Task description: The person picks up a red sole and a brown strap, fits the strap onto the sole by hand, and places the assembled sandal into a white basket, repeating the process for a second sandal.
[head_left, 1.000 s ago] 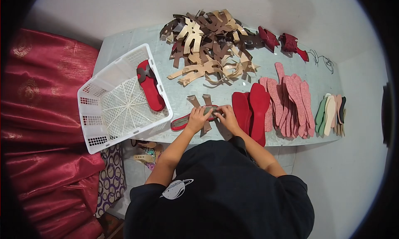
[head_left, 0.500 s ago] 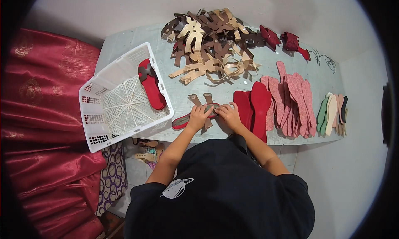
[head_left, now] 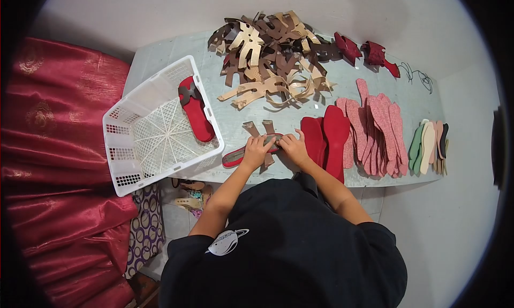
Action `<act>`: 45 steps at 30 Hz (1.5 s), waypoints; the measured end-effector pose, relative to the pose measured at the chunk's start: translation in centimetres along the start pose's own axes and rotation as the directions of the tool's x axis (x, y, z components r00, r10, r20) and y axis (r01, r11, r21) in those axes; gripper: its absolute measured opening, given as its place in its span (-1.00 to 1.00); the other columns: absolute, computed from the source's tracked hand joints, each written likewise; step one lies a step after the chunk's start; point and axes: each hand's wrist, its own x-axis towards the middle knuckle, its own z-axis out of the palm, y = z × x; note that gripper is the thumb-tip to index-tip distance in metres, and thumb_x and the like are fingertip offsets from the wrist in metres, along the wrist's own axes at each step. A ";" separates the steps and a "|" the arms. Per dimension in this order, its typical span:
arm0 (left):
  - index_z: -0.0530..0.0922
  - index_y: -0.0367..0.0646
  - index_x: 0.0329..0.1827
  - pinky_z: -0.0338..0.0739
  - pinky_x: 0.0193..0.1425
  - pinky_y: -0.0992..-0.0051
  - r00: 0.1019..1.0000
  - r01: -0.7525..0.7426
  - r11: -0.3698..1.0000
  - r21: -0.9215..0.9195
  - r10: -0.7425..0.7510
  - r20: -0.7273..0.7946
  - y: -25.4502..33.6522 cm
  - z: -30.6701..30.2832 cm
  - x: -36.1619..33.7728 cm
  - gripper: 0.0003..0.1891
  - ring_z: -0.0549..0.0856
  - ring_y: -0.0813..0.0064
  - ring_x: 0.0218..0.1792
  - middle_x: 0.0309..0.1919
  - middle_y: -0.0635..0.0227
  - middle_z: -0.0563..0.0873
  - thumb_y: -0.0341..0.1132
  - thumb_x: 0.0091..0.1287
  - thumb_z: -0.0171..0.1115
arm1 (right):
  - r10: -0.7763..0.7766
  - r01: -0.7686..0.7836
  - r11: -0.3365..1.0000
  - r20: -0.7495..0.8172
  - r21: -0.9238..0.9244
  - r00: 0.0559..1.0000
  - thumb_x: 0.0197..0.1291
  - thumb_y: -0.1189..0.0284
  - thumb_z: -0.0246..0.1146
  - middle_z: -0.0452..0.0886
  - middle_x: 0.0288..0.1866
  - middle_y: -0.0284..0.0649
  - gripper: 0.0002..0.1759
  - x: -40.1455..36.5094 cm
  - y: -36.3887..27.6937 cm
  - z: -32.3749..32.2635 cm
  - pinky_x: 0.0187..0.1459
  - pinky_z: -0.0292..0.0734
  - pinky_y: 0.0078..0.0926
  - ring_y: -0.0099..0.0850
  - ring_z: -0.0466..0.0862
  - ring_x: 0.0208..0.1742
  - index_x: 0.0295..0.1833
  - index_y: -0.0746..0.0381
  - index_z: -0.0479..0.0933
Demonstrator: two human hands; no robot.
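A red-edged sole (head_left: 234, 157) lies underside up near the table's front edge. A brown strap piece (head_left: 250, 128) sits crosswise at it, its ends sticking out on both sides. My left hand (head_left: 256, 151) presses on the sole and strap with bent fingers. Close beside it, my right hand (head_left: 292, 148) grips the sole's right part, fingertips nearly meeting those of the left. The fingers hide part of the strap. Right of my right hand stand red soles (head_left: 335, 139).
A white basket (head_left: 164, 177) at the left holds a red sandal (head_left: 197, 115). Strap pieces (head_left: 267, 56) are heaped at the back. Pink soles (head_left: 383, 131) and green and cream soles (head_left: 426, 147) lie right. Dark red straps (head_left: 373, 53) lie behind them.
Both hands stay at the sole; my right hand's fingers have shifted slightly. Otherwise the scene looks the same.
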 end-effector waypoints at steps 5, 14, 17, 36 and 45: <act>0.51 0.08 0.07 0.29 -0.01 0.33 1.000 0.015 0.999 -0.049 -0.014 0.028 -0.1 -0.6 0.3 -0.55 0.54 0.37 -0.12 -0.12 0.29 0.59 -0.36 0.03 0.11 | -0.015 0.015 1.000 0.020 0.002 1.000 -0.10 0.40 0.17 0.41 -0.43 -0.46 -0.92 0.2 0.2 0.1 0.13 0.16 -0.06 -0.54 0.50 -0.26 -0.40 0.03 0.44; 0.36 0.06 0.21 0.25 0.13 0.26 0.929 0.037 0.899 -0.436 0.130 0.347 -3.2 -4.3 1.5 -0.29 0.47 0.22 0.01 0.10 0.19 0.41 -0.36 -0.19 0.15 | 0.009 -0.011 0.999 0.051 0.045 0.999 -0.12 0.39 0.19 0.42 -0.43 -0.46 -0.90 0.3 0.0 -0.6 0.15 0.13 -0.06 -0.56 0.50 -0.26 -0.40 0.01 0.44; 0.33 0.02 0.22 0.31 0.12 0.23 0.915 0.041 0.856 -0.515 0.175 0.363 -4.1 -3.9 1.6 -0.26 0.48 0.16 0.00 0.15 0.15 0.35 -0.32 -0.22 0.14 | 0.021 -0.026 0.997 0.067 0.074 0.997 -0.16 0.41 0.23 0.44 -0.41 -0.46 -0.85 0.2 -0.1 -0.5 0.15 0.11 -0.04 -0.55 0.50 -0.23 -0.38 0.02 0.46; 0.57 -0.15 -0.27 0.50 -0.20 0.34 0.733 0.663 0.660 -0.354 -0.474 0.488 -4.8 1.5 7.3 -0.74 0.65 0.25 -0.27 -0.38 0.25 0.66 -0.20 0.05 0.32 | 0.027 -0.038 0.991 0.087 0.128 0.996 -0.15 0.42 0.25 0.43 -0.39 -0.43 -0.84 -0.2 -0.1 -0.7 0.16 0.12 -0.06 -0.48 0.47 -0.26 -0.34 0.05 0.50; 0.60 -0.14 -0.28 0.52 -0.26 0.37 0.638 0.765 0.556 -0.324 -0.586 0.499 -4.4 2.2 7.6 -0.74 0.67 0.30 -0.35 -0.42 0.25 0.69 -0.21 0.02 0.33 | 0.016 -0.040 0.983 0.136 0.177 0.991 -0.11 0.45 0.22 0.44 -0.37 -0.43 -0.82 -0.3 0.2 -0.6 0.16 0.11 -0.10 -0.49 0.47 -0.23 -0.30 0.06 0.50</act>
